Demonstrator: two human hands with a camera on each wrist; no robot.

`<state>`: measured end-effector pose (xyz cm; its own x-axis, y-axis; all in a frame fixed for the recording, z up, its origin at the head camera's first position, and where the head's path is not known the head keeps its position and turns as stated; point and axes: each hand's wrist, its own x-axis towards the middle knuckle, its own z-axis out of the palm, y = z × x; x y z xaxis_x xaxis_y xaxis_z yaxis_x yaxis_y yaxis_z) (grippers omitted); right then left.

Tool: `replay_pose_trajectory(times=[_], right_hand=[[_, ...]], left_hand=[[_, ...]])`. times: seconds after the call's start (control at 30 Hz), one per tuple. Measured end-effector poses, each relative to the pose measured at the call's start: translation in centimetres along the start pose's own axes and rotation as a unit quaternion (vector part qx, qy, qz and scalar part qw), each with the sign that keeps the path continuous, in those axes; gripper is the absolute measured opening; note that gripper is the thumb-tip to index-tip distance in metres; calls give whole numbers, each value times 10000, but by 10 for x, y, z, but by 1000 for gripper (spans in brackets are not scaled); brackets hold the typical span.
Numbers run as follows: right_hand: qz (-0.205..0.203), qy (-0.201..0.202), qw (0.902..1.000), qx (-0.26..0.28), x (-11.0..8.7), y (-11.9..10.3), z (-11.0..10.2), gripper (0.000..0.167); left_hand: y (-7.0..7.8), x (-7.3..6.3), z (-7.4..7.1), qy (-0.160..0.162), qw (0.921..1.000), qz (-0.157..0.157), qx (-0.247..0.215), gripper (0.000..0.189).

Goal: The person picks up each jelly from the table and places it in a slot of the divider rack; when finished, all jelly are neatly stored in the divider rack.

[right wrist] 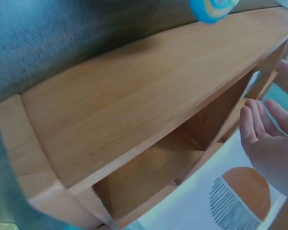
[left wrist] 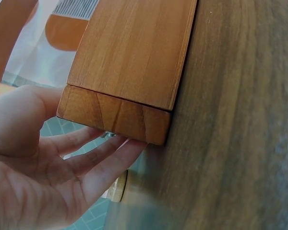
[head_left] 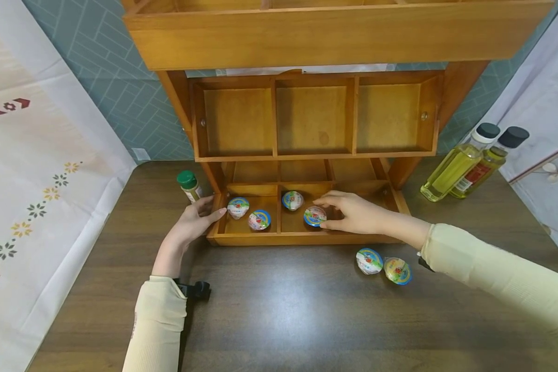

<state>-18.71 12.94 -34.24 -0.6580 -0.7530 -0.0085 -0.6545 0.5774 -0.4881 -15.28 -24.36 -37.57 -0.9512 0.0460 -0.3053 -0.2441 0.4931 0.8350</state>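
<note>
A wooden rack's low front tray (head_left: 246, 240) holds small foil-lidded cups. My left hand (head_left: 192, 222) grips the tray's left end, thumb over the rim and fingers along the outer side (left wrist: 110, 115). Two cups (head_left: 238, 207) (head_left: 259, 220) sit in the left compartment. In the middle one, a cup (head_left: 292, 200) stands at the back and a blue-rimmed cup (head_left: 314, 216) lies nearer the front. Around this front cup my right hand (head_left: 353, 213) hovers with fingers spread, thumb tip right at its rim. The right wrist view shows loosely extended fingers (right wrist: 259, 120).
Two more cups (head_left: 369, 261) (head_left: 398, 271) lie on the brown table (head_left: 279, 310) before the tray's right part. A green-capped bottle (head_left: 189, 185) stands left of the rack. Two oil bottles (head_left: 460, 163) stand at right. Higher rack tiers (head_left: 316, 113) overhang the tray.
</note>
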Motion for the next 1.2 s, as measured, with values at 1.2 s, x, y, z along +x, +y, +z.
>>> replay_pose_trajectory(times=[1.2], right_hand=[[-6,1472,9888,255,-128,6,31,51]], left_hand=[[1,-2,0,-95,9999,26,-58,78]])
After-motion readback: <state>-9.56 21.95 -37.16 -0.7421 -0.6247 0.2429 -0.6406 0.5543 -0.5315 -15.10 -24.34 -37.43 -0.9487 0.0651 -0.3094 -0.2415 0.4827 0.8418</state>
